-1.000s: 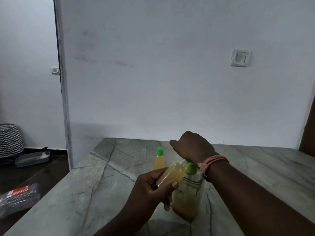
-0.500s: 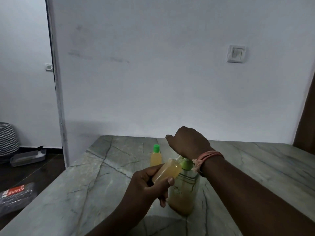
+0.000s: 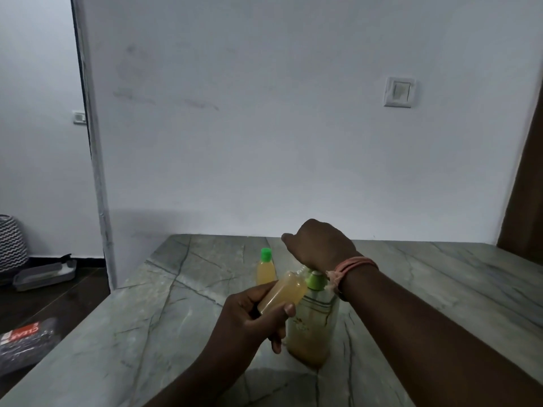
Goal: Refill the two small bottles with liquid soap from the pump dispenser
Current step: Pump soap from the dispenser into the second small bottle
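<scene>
One small bottle (image 3: 281, 294) is tilted in your left hand (image 3: 255, 315), fingers wrapped round it, mouth at the pump dispenser (image 3: 312, 318) on the desk (image 3: 152, 318); press slow with your right hand (image 3: 320, 245), whose fingers I can't see.

We see from one head-worn camera, looking forward and slightly down across the marble table (image 3: 152, 312) toward the white wall (image 3: 293, 127), hands close below.
</scene>
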Tool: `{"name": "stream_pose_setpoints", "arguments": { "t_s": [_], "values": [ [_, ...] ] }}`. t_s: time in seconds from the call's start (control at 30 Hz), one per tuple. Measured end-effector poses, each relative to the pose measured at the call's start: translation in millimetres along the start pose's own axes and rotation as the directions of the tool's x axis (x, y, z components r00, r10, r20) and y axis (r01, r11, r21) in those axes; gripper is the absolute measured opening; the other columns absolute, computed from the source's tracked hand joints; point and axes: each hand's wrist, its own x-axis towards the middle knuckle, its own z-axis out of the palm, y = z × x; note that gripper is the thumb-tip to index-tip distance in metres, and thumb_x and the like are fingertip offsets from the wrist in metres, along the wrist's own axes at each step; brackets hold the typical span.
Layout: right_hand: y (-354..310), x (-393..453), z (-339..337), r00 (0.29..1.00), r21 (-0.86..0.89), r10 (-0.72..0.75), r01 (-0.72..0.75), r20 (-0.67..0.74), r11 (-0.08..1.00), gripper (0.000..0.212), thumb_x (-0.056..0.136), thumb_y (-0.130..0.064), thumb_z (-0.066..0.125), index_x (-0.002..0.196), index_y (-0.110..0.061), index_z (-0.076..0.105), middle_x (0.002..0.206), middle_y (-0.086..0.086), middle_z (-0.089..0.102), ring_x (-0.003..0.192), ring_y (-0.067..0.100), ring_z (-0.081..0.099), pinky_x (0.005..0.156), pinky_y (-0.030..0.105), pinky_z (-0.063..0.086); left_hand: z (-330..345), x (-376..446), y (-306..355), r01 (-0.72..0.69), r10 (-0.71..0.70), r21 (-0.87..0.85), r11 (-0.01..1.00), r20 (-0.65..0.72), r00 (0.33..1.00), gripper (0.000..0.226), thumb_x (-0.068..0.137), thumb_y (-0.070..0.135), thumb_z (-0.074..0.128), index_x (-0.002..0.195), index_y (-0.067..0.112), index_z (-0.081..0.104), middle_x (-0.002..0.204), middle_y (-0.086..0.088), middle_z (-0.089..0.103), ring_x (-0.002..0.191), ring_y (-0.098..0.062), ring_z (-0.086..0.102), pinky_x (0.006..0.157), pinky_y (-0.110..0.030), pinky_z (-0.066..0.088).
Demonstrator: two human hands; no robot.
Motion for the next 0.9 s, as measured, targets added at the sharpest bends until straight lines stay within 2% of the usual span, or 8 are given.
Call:
{"name": "stream_pose_setpoints", "arguments": {
  "t_s": [0.07, 0.13, 0.27, 0.37, 0.57, 0.67, 0.8, 0.9],
  "values": [
    [-0.6, -0.4, -0.6, 1.0, -0.024, 0.007, -0.007, 0.009, 1.0, 0.036, 0.089, -0.043, 0.048, 0.065, -0.016, 0.051, 0.069, 0.002, 0.055, 0.064, 0.02, 0.052, 0.065, 0.029, 0.041, 0.1, -0.6, 1.0, 0.005, -0.005, 0.019, 1.0, -0.011, 1.0, 0.055, 0.071, 0.044, 0.079, 0.116, 0.012, 0.072, 0.067, -0.01, 0.069, 0.055, -0.021, 0.062, 0.053, -0.031, 0.053],
    [-1.8, -1.0, -2.9, 1.0, -0.06, 0.007, -0.006, 0.026, 0.998, 0.033, 0.089, -0.042, 0.049, 0.066, -0.018, 0.051, 0.07, 0.0, 0.053, 0.066, 0.019, 0.051, 0.066, 0.029, 0.041, -0.3, -1.2, 1.8, 0.011, -0.011, 0.019, 1.0, -0.018, 1.0, 0.058, 0.071, 0.043, 0.079, 0.116, 0.008, 0.071, 0.066, -0.009, 0.069, 0.054, -0.02, 0.062, 0.053, -0.03, 0.053],
    [-7.1, 2.0, -7.1, 0.999, -0.15, -0.042, 0.044, 0.016, 0.988, 0.031, 0.088, -0.043, 0.052, 0.068, -0.02, 0.048, 0.072, -0.002, 0.051, 0.078, 0.024, 0.055, 0.067, 0.03, 0.04, -0.7, -1.6, 3.5, -0.004, 0.004, -0.022, 1.0, 0.004, 1.0, 0.044, 0.072, 0.039, 0.081, 0.113, 0.023, 0.076, 0.076, -0.026, 0.067, 0.057, -0.022, 0.061, 0.051, -0.031, 0.054],
    [-4.3, 1.9, -0.3, 0.999, -0.08, -0.037, 0.033, -0.038, 0.996, 0.035, 0.09, -0.046, 0.049, 0.067, -0.019, 0.049, 0.071, -0.001, 0.052, 0.074, 0.024, 0.055, 0.066, 0.03, 0.04, -1.3, 0.1, 2.5, -0.003, 0.003, -0.039, 0.999, 0.017, 1.0, 0.04, 0.072, 0.038, 0.081, 0.112, 0.03, 0.076, 0.08, -0.029, 0.067, 0.057, -0.022, 0.062, 0.051, -0.032, 0.054],
    [-2.7, 0.5, -1.4, 1.0, -0.071, -0.003, 0.004, 0.008, 0.997, 0.035, 0.09, -0.044, 0.049, 0.066, -0.018, 0.049, 0.069, -0.001, 0.051, 0.071, 0.023, 0.053, 0.068, 0.03, 0.041, 0.2, -1.0, 2.8, -0.01, 0.01, -0.016, 1.0, -0.001, 1.0, 0.044, 0.073, 0.038, 0.079, 0.114, 0.021, 0.075, 0.07, -0.018, 0.068, 0.055, -0.02, 0.061, 0.051, -0.031, 0.054],
    [-5.9, 1.7, -4.5, 0.999, -0.132, -0.013, 0.017, 0.032, 0.991, 0.029, 0.087, -0.041, 0.052, 0.068, -0.018, 0.052, 0.07, -0.002, 0.053, 0.071, 0.021, 0.055, 0.063, 0.028, 0.039, -0.4, -2.0, 3.4, 0.007, -0.006, 0.024, 1.0, -0.009, 1.0, 0.049, 0.074, 0.041, 0.079, 0.112, 0.011, 0.073, 0.066, -0.012, 0.069, 0.054, -0.021, 0.061, 0.053, -0.031, 0.054],
    [-4.8, 3.0, -1.6, 0.999, -0.108, -0.037, 0.035, -0.02, 0.994, 0.035, 0.089, -0.045, 0.05, 0.067, -0.018, 0.048, 0.072, 0.0, 0.053, 0.076, 0.025, 0.055, 0.066, 0.03, 0.04, -1.5, 0.7, -0.1, 0.015, -0.015, 0.008, 1.0, -0.01, 1.0, 0.055, 0.071, 0.042, 0.08, 0.119, 0.016, 0.071, 0.07, -0.016, 0.07, 0.055, -0.02, 0.061, 0.052, -0.03, 0.054],
    [0.2, 1.9, 0.9, 1.0, -0.033, -0.004, 0.004, -0.002, 0.999, 0.037, 0.089, -0.044, 0.051, 0.066, -0.016, 0.051, 0.069, 0.001, 0.056, 0.066, 0.02, 0.054, 0.062, 0.029, 0.04, 1.0, 1.0, -0.2, -0.001, 0.001, -0.006, 1.0, -0.002, 1.0, 0.049, 0.071, 0.041, 0.08, 0.117, 0.024, 0.072, 0.075, -0.024, 0.068, 0.055, -0.019, 0.061, 0.05, -0.029, 0.054]
  ]
}}
